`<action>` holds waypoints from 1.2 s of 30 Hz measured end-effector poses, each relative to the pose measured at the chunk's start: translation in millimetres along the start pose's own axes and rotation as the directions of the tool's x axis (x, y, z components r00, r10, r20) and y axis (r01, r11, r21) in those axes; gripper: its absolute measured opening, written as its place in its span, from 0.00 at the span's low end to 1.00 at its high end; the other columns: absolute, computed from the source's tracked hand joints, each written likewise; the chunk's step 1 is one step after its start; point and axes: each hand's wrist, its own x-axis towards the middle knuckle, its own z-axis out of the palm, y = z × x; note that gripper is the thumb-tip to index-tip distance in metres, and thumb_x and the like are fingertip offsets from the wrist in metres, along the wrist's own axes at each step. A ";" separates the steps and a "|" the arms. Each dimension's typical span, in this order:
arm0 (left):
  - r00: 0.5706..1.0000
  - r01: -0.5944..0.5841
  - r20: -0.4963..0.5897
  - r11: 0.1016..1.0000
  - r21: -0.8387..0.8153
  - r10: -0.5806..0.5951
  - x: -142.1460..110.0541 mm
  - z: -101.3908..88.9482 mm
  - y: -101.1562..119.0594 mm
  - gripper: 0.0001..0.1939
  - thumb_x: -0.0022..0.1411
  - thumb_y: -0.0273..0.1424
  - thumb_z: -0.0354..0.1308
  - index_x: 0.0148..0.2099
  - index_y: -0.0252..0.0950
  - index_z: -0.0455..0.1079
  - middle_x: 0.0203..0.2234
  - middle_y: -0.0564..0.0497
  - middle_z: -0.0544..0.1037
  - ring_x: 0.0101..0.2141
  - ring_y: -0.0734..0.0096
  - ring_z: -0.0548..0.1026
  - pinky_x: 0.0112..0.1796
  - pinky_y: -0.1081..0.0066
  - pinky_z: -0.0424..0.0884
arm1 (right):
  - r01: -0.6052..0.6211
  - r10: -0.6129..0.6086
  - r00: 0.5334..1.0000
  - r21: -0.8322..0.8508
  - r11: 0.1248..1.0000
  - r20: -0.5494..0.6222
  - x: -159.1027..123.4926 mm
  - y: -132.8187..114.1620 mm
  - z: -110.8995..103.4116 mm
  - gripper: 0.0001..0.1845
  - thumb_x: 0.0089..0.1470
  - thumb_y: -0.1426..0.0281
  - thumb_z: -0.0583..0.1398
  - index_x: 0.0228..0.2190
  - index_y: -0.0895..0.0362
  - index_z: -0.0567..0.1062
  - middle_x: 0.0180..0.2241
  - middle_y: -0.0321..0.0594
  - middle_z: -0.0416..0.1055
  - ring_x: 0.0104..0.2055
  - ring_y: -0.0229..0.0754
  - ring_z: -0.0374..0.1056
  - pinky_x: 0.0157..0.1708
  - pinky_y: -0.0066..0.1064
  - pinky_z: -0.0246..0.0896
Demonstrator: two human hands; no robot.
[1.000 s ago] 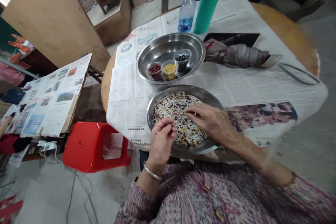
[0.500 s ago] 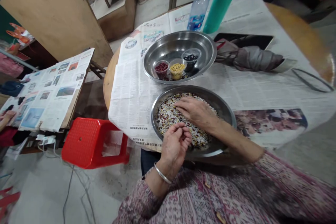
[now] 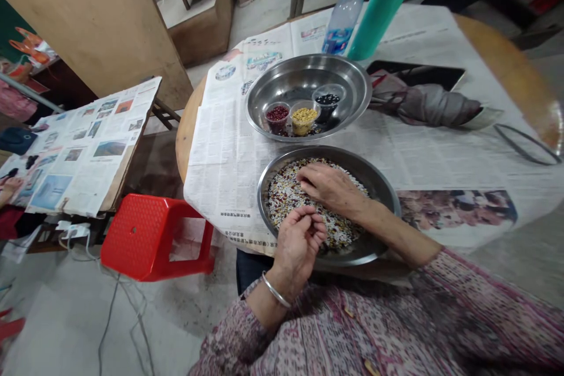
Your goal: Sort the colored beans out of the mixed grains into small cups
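A steel basin holds mixed white grains and red, yellow and dark beans. My right hand is palm down over this mix, fingers bent together with the tips at its surface; whatever they pinch is too small to see. Over the basin's near edge, my left hand is turned palm up with its fingers curled in, and what lies inside is hidden. Behind stands a second steel basin with three clear cups: red beans, yellow beans and black beans.
Newspaper covers the round table. A blue-capped bottle, a green bottle, a dark flat tablet-like thing and a folded grey umbrella lie or stand beyond. A red stool is at the left, near another newspaper-covered table.
The view has shifted slightly, so the table's things sit a little further right. Both hands keep almost the same pose over the basin, the right fingers drawn in a bit more.
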 end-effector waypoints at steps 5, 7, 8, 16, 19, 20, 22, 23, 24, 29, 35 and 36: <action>1.000 -0.008 0.015 1.000 0.021 0.008 1.7 -2.0 -1.2 0.03 0.60 0.20 0.58 0.37 0.32 0.70 0.27 0.52 0.73 0.26 0.80 0.72 0.32 0.79 0.67 | -0.129 0.137 0.988 0.104 0.986 -0.077 -7.4 7.2 -7.9 0.11 0.58 0.70 0.54 0.34 0.55 0.77 0.34 0.44 0.79 0.36 0.45 0.73 0.37 0.34 0.64; 1.000 -0.010 0.013 1.000 0.022 0.009 1.9 -2.1 -1.7 0.03 0.60 0.20 0.58 0.37 0.32 0.70 0.27 0.52 0.74 0.27 0.80 0.73 0.32 0.78 0.67 | -0.172 0.184 0.980 0.138 0.975 -0.073 -11.2 10.4 -10.7 0.11 0.58 0.70 0.54 0.34 0.54 0.78 0.33 0.43 0.80 0.33 0.45 0.74 0.36 0.34 0.64; 1.000 -0.011 0.013 1.000 0.019 0.011 1.9 -1.9 -1.9 0.04 0.60 0.20 0.58 0.37 0.31 0.70 0.27 0.52 0.74 0.27 0.79 0.74 0.32 0.78 0.67 | -0.188 0.201 0.977 0.157 0.970 -0.077 -13.3 11.1 -12.3 0.12 0.58 0.70 0.54 0.34 0.54 0.78 0.33 0.42 0.80 0.33 0.45 0.74 0.35 0.34 0.65; 1.000 -0.028 -0.001 0.999 -0.038 0.028 1.5 4.0 -0.4 0.10 0.68 0.29 0.55 0.40 0.29 0.75 0.33 0.45 0.79 0.34 0.71 0.79 0.43 0.70 0.72 | -0.196 0.183 0.980 0.488 0.851 0.075 -32.4 -6.9 -39.4 0.13 0.59 0.60 0.58 0.32 0.54 0.80 0.29 0.38 0.80 0.29 0.41 0.74 0.31 0.32 0.67; 0.999 -0.040 -0.010 0.998 -0.053 0.039 2.8 3.4 -1.3 0.10 0.69 0.27 0.53 0.41 0.29 0.75 0.34 0.46 0.79 0.33 0.74 0.78 0.41 0.73 0.71 | -0.201 0.211 0.977 0.450 0.870 0.028 -29.8 -5.1 -38.5 0.14 0.60 0.60 0.58 0.34 0.54 0.80 0.33 0.40 0.81 0.33 0.43 0.76 0.35 0.35 0.69; 0.999 -0.038 -0.017 0.998 -0.046 0.038 3.3 2.6 -1.8 0.08 0.68 0.25 0.54 0.41 0.30 0.75 0.34 0.46 0.79 0.32 0.75 0.77 0.40 0.74 0.70 | -0.195 0.216 0.976 0.392 0.899 -0.009 -26.9 -2.5 -35.3 0.13 0.60 0.62 0.57 0.35 0.54 0.80 0.35 0.41 0.81 0.35 0.44 0.76 0.38 0.36 0.69; 0.999 -0.031 -0.031 0.999 -0.014 0.030 4.1 1.0 -2.8 0.06 0.65 0.22 0.56 0.41 0.30 0.75 0.33 0.47 0.78 0.31 0.77 0.76 0.38 0.75 0.69 | -0.155 0.170 0.985 0.245 0.957 -0.040 -18.9 2.4 -26.4 0.12 0.60 0.67 0.56 0.37 0.55 0.80 0.38 0.44 0.81 0.39 0.46 0.76 0.42 0.37 0.69; 0.999 -0.028 -0.037 1.000 0.001 0.028 4.3 0.4 -3.1 0.06 0.63 0.21 0.57 0.40 0.31 0.75 0.33 0.48 0.78 0.30 0.77 0.76 0.37 0.75 0.69 | -0.126 0.134 0.990 0.168 0.978 -0.035 -14.5 4.0 -21.6 0.13 0.60 0.69 0.56 0.37 0.55 0.81 0.39 0.45 0.81 0.41 0.47 0.76 0.43 0.37 0.68; 0.999 -0.030 -0.041 0.999 0.013 0.031 4.2 0.1 -3.2 0.05 0.62 0.21 0.58 0.39 0.31 0.75 0.33 0.48 0.78 0.30 0.77 0.76 0.37 0.75 0.69 | -0.097 0.099 0.995 0.093 0.991 -0.020 -10.1 4.5 -17.3 0.13 0.60 0.70 0.55 0.37 0.56 0.81 0.38 0.46 0.80 0.41 0.47 0.75 0.43 0.37 0.67; 0.999 -0.043 -0.023 0.999 0.004 0.043 2.3 0.6 -2.4 0.04 0.61 0.21 0.59 0.38 0.30 0.74 0.31 0.49 0.77 0.29 0.77 0.76 0.35 0.76 0.69 | -0.015 0.035 0.992 -0.158 0.987 0.125 3.4 -2.6 -7.9 0.13 0.60 0.74 0.54 0.30 0.58 0.78 0.33 0.48 0.77 0.37 0.46 0.72 0.36 0.33 0.61; 0.999 -0.040 0.000 0.999 -0.002 0.040 2.2 0.6 -1.9 0.04 0.60 0.21 0.59 0.38 0.30 0.74 0.30 0.49 0.77 0.29 0.77 0.76 0.35 0.76 0.69 | -0.022 0.032 0.995 -0.114 0.993 0.091 1.6 0.3 -8.9 0.12 0.59 0.74 0.54 0.31 0.57 0.77 0.33 0.47 0.78 0.35 0.45 0.71 0.36 0.33 0.60; 0.999 -0.039 -0.004 0.999 0.005 0.039 2.2 0.6 -1.8 0.04 0.60 0.21 0.60 0.38 0.31 0.74 0.30 0.49 0.77 0.29 0.77 0.76 0.35 0.75 0.69 | -0.043 0.050 0.996 -0.084 0.996 0.074 0.9 2.7 -8.5 0.12 0.58 0.74 0.54 0.31 0.57 0.77 0.33 0.47 0.78 0.35 0.45 0.72 0.36 0.33 0.61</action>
